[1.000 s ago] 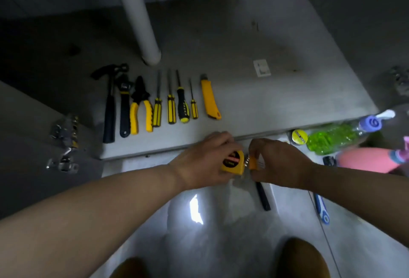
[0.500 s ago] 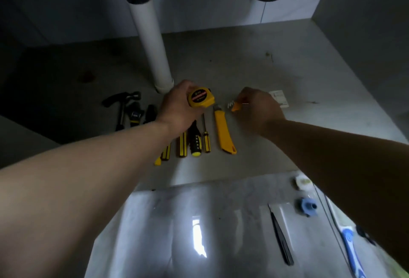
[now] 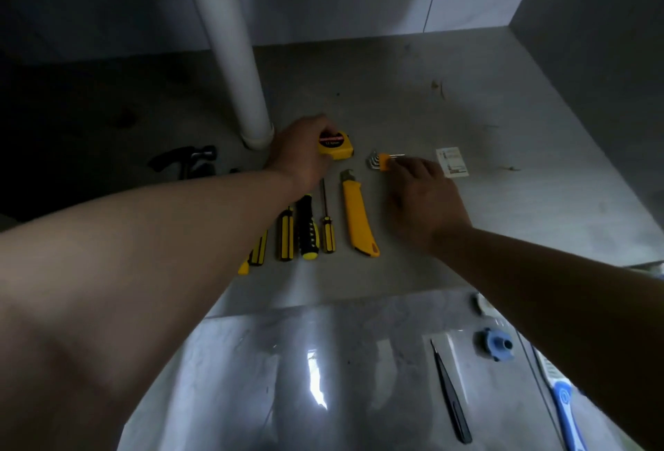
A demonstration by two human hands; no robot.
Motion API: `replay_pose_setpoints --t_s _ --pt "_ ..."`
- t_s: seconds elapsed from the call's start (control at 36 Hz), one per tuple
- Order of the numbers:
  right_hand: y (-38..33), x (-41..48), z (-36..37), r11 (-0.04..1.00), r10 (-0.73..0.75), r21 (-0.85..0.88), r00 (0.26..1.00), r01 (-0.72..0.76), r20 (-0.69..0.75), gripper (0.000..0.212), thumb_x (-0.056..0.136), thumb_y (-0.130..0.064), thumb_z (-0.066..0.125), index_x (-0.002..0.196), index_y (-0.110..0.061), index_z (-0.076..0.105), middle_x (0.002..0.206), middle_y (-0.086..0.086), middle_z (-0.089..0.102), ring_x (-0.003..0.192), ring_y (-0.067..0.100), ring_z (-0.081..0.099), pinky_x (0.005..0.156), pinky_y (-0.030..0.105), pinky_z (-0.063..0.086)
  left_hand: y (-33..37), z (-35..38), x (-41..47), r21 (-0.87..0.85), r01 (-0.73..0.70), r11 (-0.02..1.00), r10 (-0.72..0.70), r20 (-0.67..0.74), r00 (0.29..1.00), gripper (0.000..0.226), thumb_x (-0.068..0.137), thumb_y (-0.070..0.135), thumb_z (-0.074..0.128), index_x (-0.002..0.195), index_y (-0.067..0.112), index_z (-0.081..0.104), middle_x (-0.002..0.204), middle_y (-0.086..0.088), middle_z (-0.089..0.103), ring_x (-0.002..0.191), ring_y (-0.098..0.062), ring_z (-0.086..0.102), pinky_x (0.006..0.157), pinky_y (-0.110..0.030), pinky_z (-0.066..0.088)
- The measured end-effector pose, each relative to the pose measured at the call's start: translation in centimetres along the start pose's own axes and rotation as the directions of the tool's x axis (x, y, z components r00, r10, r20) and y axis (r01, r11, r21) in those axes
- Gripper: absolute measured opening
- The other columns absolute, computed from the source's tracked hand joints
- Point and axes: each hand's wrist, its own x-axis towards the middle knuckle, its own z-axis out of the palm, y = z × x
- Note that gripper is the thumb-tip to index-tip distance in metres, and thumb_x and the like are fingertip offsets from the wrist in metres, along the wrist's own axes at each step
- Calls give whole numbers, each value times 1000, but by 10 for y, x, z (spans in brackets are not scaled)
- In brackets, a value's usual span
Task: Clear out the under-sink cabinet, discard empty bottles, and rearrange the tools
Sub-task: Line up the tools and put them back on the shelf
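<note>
Under the sink, on the cabinet floor (image 3: pixel 467 109): tools are lined up in a row, hammer (image 3: pixel 183 159), screwdrivers (image 3: pixel 307 227), then a utility knife (image 3: pixel 359 217). The two things being handled sit just past the tips of that row, near the white pipe (image 3: pixel 233 62).
Left hand (image 3: pixel 301 152): wrapped round the tape measure (image 3: pixel 336 144), low over the cabinet floor. Can't tell if it's actually touching down.
Right hand (image 3: pixel 424 199): fingers (image 3: pixel 409 168) look pinched on the long ends of the hex key set (image 3: pixel 381 161), just right of the tape measure and left of a small sticker (image 3: pixel 452 162).
Tape measure feel: my guess is a hard, chunky case with a bit of heft. It won't squash, so gripping across the flat sides is fine.
Hex key set feel: probably light and stiff, steel keys in an orange clip. The keys could fan out or slide, so I'd grab the clip rather than the ends.
Out front: tweezers (image 3: pixel 451 393), a blue knob (image 3: pixel 494 344) and a toothbrush (image 3: pixel 564 404) lie on the room floor.
</note>
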Motion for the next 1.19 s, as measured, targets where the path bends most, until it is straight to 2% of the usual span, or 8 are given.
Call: replay_pose_setpoints --t_s 0.11,0.25,0.47,0.78,0.94,1.03,1.11,1.19 --pt "-3 3 1 999 42 17 998 -42 44 64 100 -34 43 158 -18 20 164 2 21 151 28 14 120 45 22 1 5 -9 98 -50 994 45 53 998 44 91 -4 58 132 11 61 137 -13 51 129 -29 48 110 -32 39" --pt "-1 -8 3 999 -8 30 998 10 -61 59 94 -31 46 149 -11 39 153 10 36 141 32 33 112 45 32 -1 2 -22 247 -115 962 88 120 989 56 91 1 58 145 16 54 146 -10 47 134 -30 46 112 -40 39" --pt "-7 -5 8 1000 -2 10 1000 2 -3 64 97 -34 44 156 -14 27 158 8 29 147 29 24 118 45 28 3 2 -27 407 -161 899 69 231 971 68 91 9 60 155 19 38 163 -5 30 147 -30 31 118 -44 31" --pt "-5 0 -2 1000 20 5 998 -20 64 62 99 -35 44 156 -20 26 161 2 27 148 29 22 115 45 29 9 5 -31 428 -96 899 -25 268 963 69 95 15 54 158 22 28 168 -3 17 152 -27 21 122 -44 23" --pt "15 -40 -29 976 -216 -15 976 216 18 36 92 -20 51 126 -9 54 125 12 51 113 31 49 89 41 46 27 7 -62 326 -145 934 110 125 986 47 95 18 49 142 23 52 152 -4 42 139 -30 37 114 -44 30" --pt "26 -79 -49 952 -307 53 941 303 140 25 93 -20 50 116 -14 57 113 8 59 99 29 59 82 43 49 46 7 -90 304 -277 912 263 86 961 40 86 11 57 125 16 62 134 -5 52 127 -29 46 103 -41 37" --pt "38 -124 -54 940 -325 -13 905 342 275 21 94 -28 46 108 -20 59 104 6 67 94 30 64 79 40 51 72 12 -130 249 -431 867 412 127 902 35 79 5 60 111 15 66 114 -6 55 111 -28 52 89 -38 43" --pt "53 -167 -41 959 -242 -54 903 279 355 15 92 -28 46 96 -21 59 95 8 70 91 33 66 73 38 51 91 34 -176 124 -541 832 493 282 823 32 83 8 60 113 15 65 107 -6 54 98 -28 54 78 -40 48"
